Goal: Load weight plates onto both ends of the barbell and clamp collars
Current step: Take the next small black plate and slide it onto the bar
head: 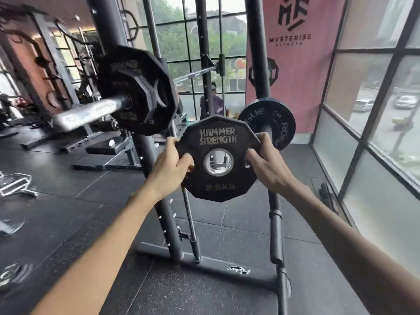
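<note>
Now we carry the small plate (218,133) toward the bar's near sleeve (91,110).

Both grips clench the plate's rim: the left grip (172,164) on its left edge, the right grip (266,160) on its right, with the bore facing us. The sleeve lies up and to the left of the plate, nearer the left grip. Its long axis runs from the big plate (136,89) out toward us and leftward, so we judge the small plate must swing left, past the free tip, and turn until the bore meets that axis. We count one plate in hand, one big plate on the sleeve, one Rogue plate (268,119) just behind the right grip, and no collar in sight. The bar's far end is too small to read.
</note>
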